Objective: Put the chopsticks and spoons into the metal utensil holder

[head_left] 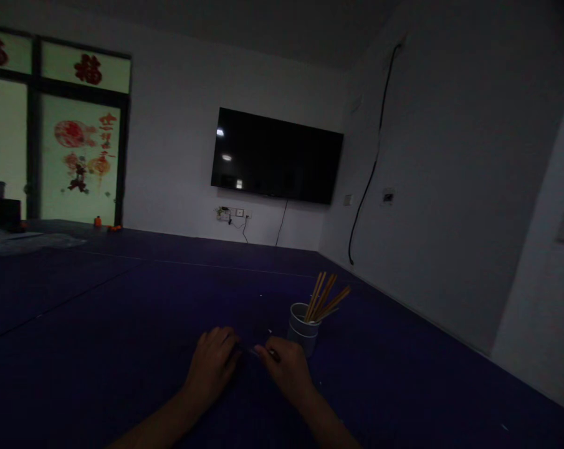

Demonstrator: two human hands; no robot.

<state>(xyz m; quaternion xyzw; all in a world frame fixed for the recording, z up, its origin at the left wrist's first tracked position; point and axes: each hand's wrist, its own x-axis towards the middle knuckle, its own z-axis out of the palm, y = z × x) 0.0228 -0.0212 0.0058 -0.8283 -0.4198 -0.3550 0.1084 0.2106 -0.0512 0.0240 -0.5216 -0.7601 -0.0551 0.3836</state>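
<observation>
Both my hands are close together, low over the dark blue surface (pixel 136 349). My left hand (pixel 212 362) has its fingers curled and the thumb tucked near them; what lies inside is too dark to make out. My right hand (pixel 288 368) is closed, thumb towards the left, around a small dark thing (pixel 274 355) that shows at the fingers. A thin, faintly shiny strip (pixel 252 351) spans the gap between the hands. Just behind my right hand stands a grey cup (pixel 303 333), partly hidden by it, with several wooden chopsticks (pixel 326 298) leaning to the right.
Small pale scraps (pixel 270 331) dot the surface. Clear plastic sheeting (pixel 33 241) lies at the far left, near small orange things (pixel 97 221). A black television (pixel 277 157) hangs on the back wall. A black cable (pixel 373 163) runs down the right wall. The room is dim.
</observation>
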